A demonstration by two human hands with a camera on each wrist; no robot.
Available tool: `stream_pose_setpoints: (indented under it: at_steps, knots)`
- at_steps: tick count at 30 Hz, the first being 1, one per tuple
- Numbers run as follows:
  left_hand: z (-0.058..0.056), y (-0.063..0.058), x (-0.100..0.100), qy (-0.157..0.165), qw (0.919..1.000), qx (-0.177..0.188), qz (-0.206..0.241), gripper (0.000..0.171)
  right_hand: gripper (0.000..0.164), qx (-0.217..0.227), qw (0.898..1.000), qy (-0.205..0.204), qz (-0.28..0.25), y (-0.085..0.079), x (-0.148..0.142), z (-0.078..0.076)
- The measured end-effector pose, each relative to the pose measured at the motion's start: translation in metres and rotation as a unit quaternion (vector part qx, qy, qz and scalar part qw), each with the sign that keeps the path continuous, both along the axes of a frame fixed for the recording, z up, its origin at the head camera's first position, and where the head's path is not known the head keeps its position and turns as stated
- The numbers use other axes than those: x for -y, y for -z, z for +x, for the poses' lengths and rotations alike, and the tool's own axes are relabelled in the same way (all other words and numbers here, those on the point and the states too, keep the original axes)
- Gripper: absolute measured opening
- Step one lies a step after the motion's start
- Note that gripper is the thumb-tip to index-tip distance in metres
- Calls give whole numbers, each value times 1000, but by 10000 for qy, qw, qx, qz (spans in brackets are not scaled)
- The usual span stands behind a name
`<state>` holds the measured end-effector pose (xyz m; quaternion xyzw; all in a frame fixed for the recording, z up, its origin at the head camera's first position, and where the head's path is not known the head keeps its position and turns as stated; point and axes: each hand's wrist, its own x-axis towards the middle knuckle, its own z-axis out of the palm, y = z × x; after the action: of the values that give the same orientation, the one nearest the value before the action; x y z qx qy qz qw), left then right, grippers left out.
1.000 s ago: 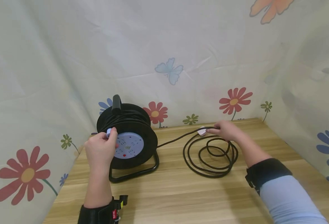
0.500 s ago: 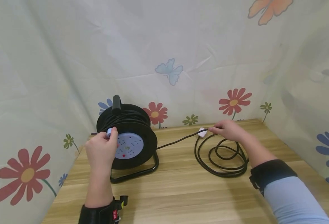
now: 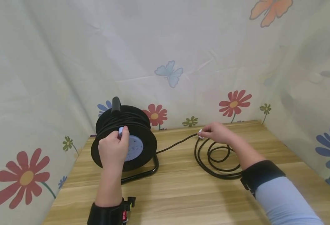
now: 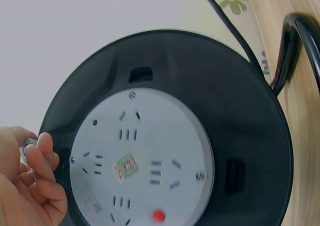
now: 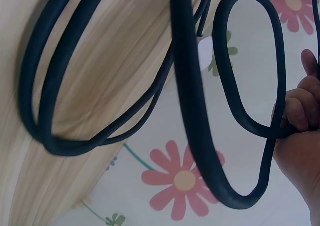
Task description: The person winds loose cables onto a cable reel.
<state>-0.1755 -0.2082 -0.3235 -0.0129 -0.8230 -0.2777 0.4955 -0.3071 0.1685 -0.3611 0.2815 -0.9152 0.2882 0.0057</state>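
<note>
A black cable reel (image 3: pixel 151 134) with a pale blue-grey socket panel (image 4: pixel 150 161) stands at the left of the table. My left hand (image 3: pixel 112 153) grips the small light-blue crank knob (image 3: pixel 121 131) on the reel's front disc, thumb up over it. From the reel's lower right a black cable (image 3: pixel 179 144) runs to my right hand (image 3: pixel 218 132), which pinches it. Behind the right fingertips is a white plug (image 3: pixel 200 134), partly covered. Loose loops of cable (image 5: pixel 190 95) hang and lie below the right hand.
The reel sits on a black tubular stand (image 3: pixel 142 174) and has a carrying handle (image 3: pixel 116 107) on top. A wood-grain table (image 3: pixel 182 203) lies beneath. Flower-printed cloth (image 3: pixel 125 37) hangs behind and at both sides.
My left hand and the crank knob have swung right along the reel's top, turning the disc. My right hand first shifted slightly, then moved left toward the plug; the cable loops have shifted.
</note>
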Motion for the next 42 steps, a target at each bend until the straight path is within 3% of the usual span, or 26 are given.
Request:
stream_pose_setpoints:
  at_steps: [13, 19, 25, 31, 36, 42]
  knots:
    - [-11, 8, -32, 447, 9979, 421, -184, 58, 24, 232, 9986, -474, -70, -8, 33, 1]
    - [-17, 16, -46, 536, 9934, 942, -373, 57, 25, 284, 9969, -729, -33, -10, 52, 2]
    - [-20, 24, -53, 752, 9835, 1585, -445, 56, 24, 378, 9938, -1039, 133, -14, 76, 3]
    - [-20, 29, -55, 834, 9623, 2574, -265, 57, 26, 410, 9913, -1248, 111, -12, 96, 1]
    - [-23, 34, -56, 826, 9376, 3368, -273, 56, 26, 595, 9893, -1329, 55, -9, 108, 2]
    - [-25, 43, -54, 904, 9079, 4070, -447, 49, 25, 575, 9871, -1471, 251, -3, 124, 3]
